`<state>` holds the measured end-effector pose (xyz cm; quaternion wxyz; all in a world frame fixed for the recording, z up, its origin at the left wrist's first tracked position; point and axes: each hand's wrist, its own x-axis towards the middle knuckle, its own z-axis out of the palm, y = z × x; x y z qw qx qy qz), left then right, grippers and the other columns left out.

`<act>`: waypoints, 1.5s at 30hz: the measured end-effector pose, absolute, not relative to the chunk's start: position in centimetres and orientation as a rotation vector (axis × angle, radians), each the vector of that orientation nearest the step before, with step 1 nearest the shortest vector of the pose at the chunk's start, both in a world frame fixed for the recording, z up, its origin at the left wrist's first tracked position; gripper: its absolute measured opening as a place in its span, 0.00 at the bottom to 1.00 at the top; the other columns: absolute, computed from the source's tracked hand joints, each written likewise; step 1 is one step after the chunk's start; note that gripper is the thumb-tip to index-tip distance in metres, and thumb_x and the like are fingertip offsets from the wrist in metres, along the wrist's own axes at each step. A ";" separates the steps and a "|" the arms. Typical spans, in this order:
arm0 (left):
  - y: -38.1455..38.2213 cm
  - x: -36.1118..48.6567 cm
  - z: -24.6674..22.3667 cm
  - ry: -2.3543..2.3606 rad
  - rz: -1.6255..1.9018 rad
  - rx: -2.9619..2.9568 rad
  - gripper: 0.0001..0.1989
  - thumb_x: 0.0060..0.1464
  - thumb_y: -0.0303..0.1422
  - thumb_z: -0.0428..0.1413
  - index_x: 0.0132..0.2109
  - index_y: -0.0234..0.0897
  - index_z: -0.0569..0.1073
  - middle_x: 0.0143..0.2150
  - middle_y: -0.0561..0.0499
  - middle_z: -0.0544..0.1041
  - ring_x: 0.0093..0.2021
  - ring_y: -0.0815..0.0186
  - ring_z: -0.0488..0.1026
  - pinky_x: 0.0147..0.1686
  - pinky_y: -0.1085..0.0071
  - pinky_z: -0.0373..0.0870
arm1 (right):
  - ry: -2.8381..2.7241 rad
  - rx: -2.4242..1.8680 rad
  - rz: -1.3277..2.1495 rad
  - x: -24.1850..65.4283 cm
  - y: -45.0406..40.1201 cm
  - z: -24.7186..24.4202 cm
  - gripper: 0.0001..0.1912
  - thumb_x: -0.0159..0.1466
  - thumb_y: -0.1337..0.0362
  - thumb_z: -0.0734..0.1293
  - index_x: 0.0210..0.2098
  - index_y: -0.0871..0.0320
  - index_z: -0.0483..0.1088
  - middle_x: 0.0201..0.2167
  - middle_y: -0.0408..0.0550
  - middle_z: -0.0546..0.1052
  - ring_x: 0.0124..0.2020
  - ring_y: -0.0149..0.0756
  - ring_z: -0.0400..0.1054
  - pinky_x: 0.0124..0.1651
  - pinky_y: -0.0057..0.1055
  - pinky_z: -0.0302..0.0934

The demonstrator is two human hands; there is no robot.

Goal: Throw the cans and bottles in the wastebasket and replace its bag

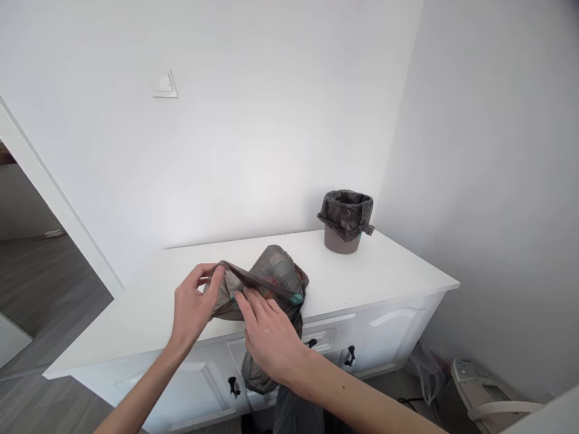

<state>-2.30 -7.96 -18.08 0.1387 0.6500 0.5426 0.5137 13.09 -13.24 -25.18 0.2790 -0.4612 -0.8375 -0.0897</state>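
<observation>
A dark, see-through garbage bag (271, 265) with mixed rubbish inside lies at the front edge of the white cabinet top. Part of it hangs down over the cabinet front. My left hand (192, 310) pinches the bag's rim at its left end between thumb and fingers, drawing the plastic taut. My right hand (274, 340) is at the bag's middle, its fingers together on the edge of the plastic. Its thumb tip is close to a bit of teal showing there. What lies under the right palm is hidden.
At the back right of the cabinet top (190, 262) stands a small brown bin (342, 242) lined with a black bag. Below right are a clear plastic bag (427, 374) and a multicooker-like appliance (484, 389). Black handles (233, 387) stick out from the cabinet front.
</observation>
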 end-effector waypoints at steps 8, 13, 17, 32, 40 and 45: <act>-7.8 -2.5 -18.6 1.583 1.473 1.903 0.18 0.60 0.52 0.55 0.37 0.41 0.76 0.39 0.51 0.81 0.40 0.60 0.76 0.29 0.71 0.66 | -2.534 -1.045 -0.139 13.0 -15.0 -26.1 0.13 0.67 0.68 0.63 0.51 0.63 0.69 0.39 0.53 0.80 0.39 0.42 0.73 0.44 0.37 0.65; -7.8 -2.4 -18.9 1.549 1.517 1.945 0.16 0.60 0.49 0.56 0.38 0.42 0.76 0.39 0.51 0.81 0.41 0.62 0.76 0.31 0.72 0.68 | -2.291 -0.938 -0.309 12.2 -13.1 -24.8 0.23 0.68 0.74 0.58 0.61 0.68 0.63 0.61 0.62 0.71 0.64 0.45 0.61 0.61 0.39 0.58; -8.0 -2.8 -19.3 1.587 1.565 1.917 0.16 0.61 0.49 0.55 0.39 0.41 0.76 0.40 0.50 0.80 0.42 0.61 0.76 0.29 0.72 0.67 | -2.347 -1.187 -0.323 12.5 -12.0 -24.8 0.26 0.65 0.72 0.62 0.63 0.73 0.62 0.47 0.63 0.79 0.54 0.49 0.70 0.63 0.46 0.54; -10.2 -5.1 -21.9 1.626 1.820 2.444 0.15 0.62 0.39 0.57 0.53 0.39 0.71 0.53 0.41 0.72 0.57 0.51 0.70 0.48 0.57 0.75 | -2.397 -1.271 -0.202 14.2 -15.7 -27.3 0.29 0.64 0.73 0.64 0.64 0.63 0.59 0.64 0.62 0.69 0.43 0.39 0.76 0.42 0.35 0.66; -12.1 -5.0 -27.2 1.232 0.717 3.037 0.19 0.67 0.31 0.45 0.61 0.40 0.70 0.57 0.42 0.78 0.54 0.52 0.77 0.51 0.55 0.74 | -2.357 -1.611 -0.197 15.3 -15.0 -28.1 0.40 0.62 0.74 0.63 0.72 0.62 0.50 0.68 0.66 0.65 0.34 0.40 0.78 0.33 0.34 0.68; -10.1 -3.0 -27.9 1.479 0.570 2.889 0.22 0.69 0.31 0.38 0.53 0.34 0.76 0.48 0.36 0.81 0.46 0.49 0.79 0.43 0.55 0.76 | -2.332 -1.599 -0.182 15.9 -14.9 -28.6 0.35 0.66 0.72 0.61 0.72 0.60 0.51 0.63 0.64 0.70 0.38 0.43 0.78 0.35 0.35 0.69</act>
